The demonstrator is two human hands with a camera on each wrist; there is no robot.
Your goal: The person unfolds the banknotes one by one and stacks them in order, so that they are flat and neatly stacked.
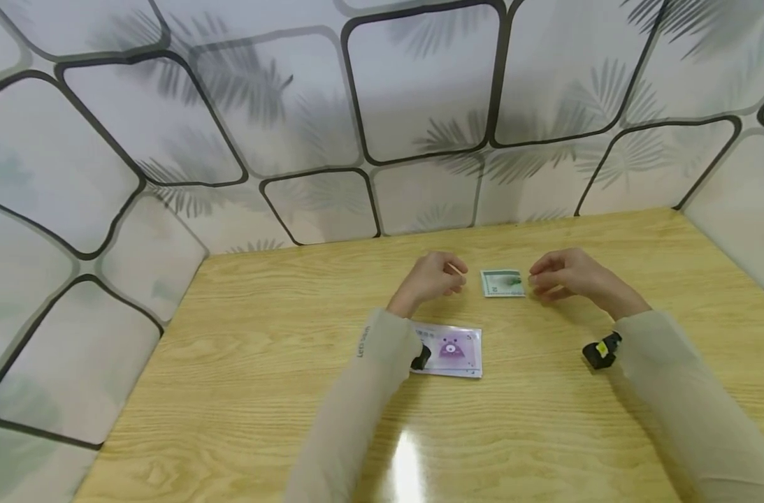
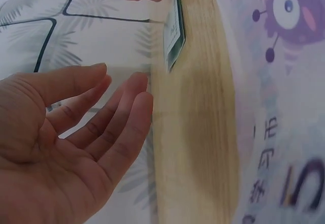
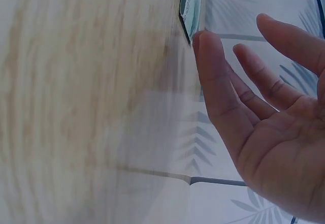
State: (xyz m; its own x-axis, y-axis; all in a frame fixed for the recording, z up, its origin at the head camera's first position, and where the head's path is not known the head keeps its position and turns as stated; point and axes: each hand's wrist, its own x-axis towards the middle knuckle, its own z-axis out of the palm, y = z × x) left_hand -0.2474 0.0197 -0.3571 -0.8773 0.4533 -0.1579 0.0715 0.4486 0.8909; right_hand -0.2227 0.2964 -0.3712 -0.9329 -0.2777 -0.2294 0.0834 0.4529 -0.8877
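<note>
A green-and-white banknote, apparently folded, lies on the wooden table between the two hands. To its left is my left hand, fingers loosely bent and holding nothing; a gap separates it from the note. My right hand is close by the note's right edge, its fingers relaxed with nothing in them. In the right wrist view a fingertip appears very near the corner of the green note; whether they touch I cannot tell. Purple play banknotes marked 5 lie nearer me, partly covered by the left sleeve.
The wooden table meets a patterned wall covering at the back, which also runs along the left side. A black wrist camera sits at the right cuff, and another dark one at the left cuff.
</note>
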